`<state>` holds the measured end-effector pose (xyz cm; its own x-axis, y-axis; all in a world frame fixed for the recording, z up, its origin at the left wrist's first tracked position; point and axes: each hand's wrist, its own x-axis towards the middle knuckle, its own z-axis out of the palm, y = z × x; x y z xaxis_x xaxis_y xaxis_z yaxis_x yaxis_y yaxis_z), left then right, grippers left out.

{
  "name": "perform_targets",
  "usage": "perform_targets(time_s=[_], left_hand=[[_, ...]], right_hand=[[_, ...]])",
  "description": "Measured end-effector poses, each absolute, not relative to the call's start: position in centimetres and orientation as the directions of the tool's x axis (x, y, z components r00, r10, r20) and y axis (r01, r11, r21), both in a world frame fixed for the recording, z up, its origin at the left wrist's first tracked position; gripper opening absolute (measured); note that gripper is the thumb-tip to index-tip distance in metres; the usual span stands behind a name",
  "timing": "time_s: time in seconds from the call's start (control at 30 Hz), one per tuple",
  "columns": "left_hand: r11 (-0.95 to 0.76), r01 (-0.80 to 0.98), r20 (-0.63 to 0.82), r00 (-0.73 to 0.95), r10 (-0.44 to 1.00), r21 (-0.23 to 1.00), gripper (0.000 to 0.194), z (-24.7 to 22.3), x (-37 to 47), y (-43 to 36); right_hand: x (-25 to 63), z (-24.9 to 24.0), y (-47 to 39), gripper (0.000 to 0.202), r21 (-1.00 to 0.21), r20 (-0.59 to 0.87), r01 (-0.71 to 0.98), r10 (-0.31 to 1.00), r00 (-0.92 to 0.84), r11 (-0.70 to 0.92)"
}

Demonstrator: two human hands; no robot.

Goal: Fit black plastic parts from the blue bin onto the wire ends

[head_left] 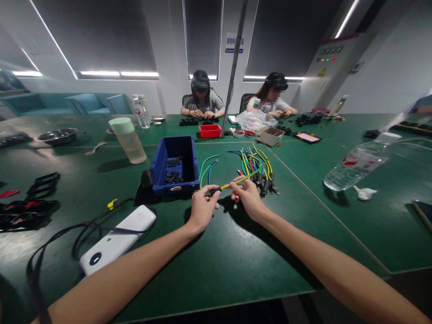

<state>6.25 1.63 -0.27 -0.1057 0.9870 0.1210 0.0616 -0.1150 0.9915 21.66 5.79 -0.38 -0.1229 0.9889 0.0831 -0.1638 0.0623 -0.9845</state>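
Observation:
Between my hands stretches a yellow-green wire (pixel 259 168), its free end rising to the right. My left hand (pixel 202 207) pinches a short black sleeve (pixel 215 191) at the wire's near end. My right hand (pixel 248 195) is closed on the wire just beside it. Behind my right hand lies a bundle of colored wires (pixel 249 157), several with black sleeves and metal lugs. A few green and blue wires (pixel 205 168) lie behind my left hand. To its left stands a blue bin (pixel 157 168) with loose black sleeves (pixel 173 177) inside.
A white power bank (pixel 124 234) with a black cable lies at left. A cloudy bottle (pixel 130 144) stands behind it; a clear water bottle (pixel 359 162) leans at right. Farther back are a red tray (pixel 209 131), a cardboard box (pixel 271 137), a pole (pixel 232 72) and two seated people.

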Motion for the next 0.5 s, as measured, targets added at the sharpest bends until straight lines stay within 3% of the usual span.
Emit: perform_targets(time_s=[0.5], left_hand=[[-0.100,0.057,0.106,-0.116,0.988,0.993,0.033,-0.11,6.38,1.62]], right_hand=[[21.66,-0.09,5.82,0.038,-0.983,0.152,-0.124,0.980,-0.131,0.136]])
